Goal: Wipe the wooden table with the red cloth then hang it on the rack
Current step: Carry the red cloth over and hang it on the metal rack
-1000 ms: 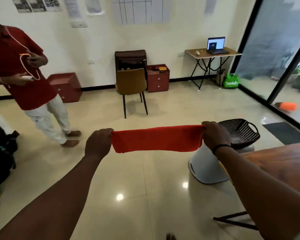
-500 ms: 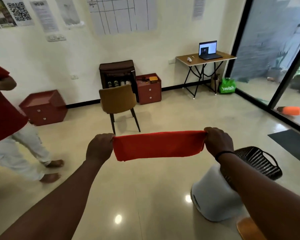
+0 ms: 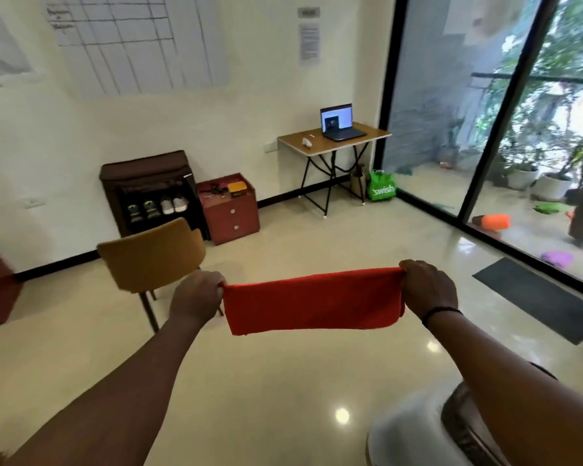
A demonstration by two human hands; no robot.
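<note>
Red cloth (image 3: 312,302) — mustard chair (image 3: 152,253) — green bag (image 3: 381,186).

The plain red fabric cloth (image 3: 312,302), folded into a long flat band, is stretched taut and nearly level in the air above the glossy beige tiled floor (image 3: 283,381). Its upper edge runs straight while the lower edge hangs slightly loose. Each short end is bunched, and nothing of it touches the floor.

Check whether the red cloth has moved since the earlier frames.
Yes. The red cloth, held taut by the left hand and right hand, has swung leftward, away from the black basket.
</note>
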